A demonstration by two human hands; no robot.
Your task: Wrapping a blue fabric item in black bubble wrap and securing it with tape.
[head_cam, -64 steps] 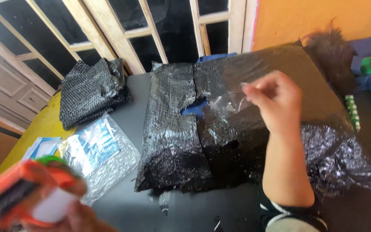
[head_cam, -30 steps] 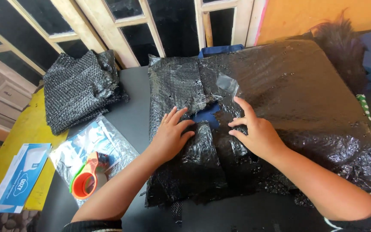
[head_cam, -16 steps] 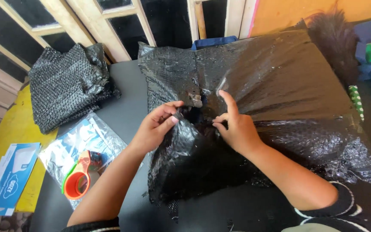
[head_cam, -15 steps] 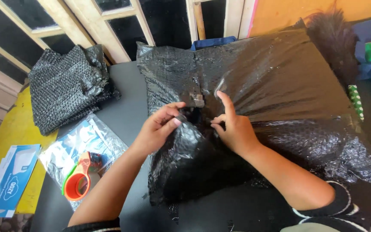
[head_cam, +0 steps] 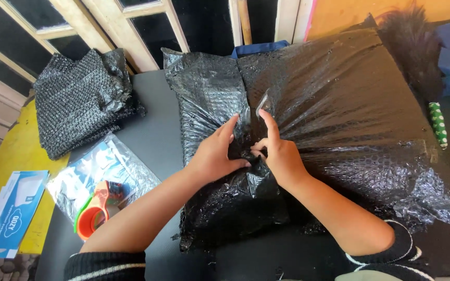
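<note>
Here a large parcel (head_cam: 329,130) wrapped in black bubble wrap lies across the middle and right of the dark worktop (head_cam: 152,135), its far edge close to the wooden window frames (head_cam: 147,31) at the back. Both hands meet at the seam where two flaps of the wrap overlap. The left hand (head_cam: 217,156) lies palm-down on the left flap with fingers together, the thumb tucked toward the seam; its grip is closed on a gathered fold of the wrap. The right hand (head_cam: 277,153) pinches the same bunched fold, its forefinger stretched upward along the seam beside a strip of clear tape (head_cam: 264,104) that stands up off the wrap; the plastic fans out in tight creases from the pinch toward the right. Left of the parcel, well apart from it, a folded stack of black bubble wrap (head_cam: 82,99) sits at the worktop's far left corner. Nearer, a clear plastic bag (head_cam: 97,171) lies flat, and on its near edge rests an orange tape dispenser (head_cam: 94,213) with a green part. At the far left, on a yellow surface (head_cam: 6,156), lies a flat blue and white packet (head_cam: 9,213) with printing on it. To the right of the parcel lies a thin roll (head_cam: 437,125) patterned green and white, and beyond it blue and green things partly cut off by the edge of the view.
</note>
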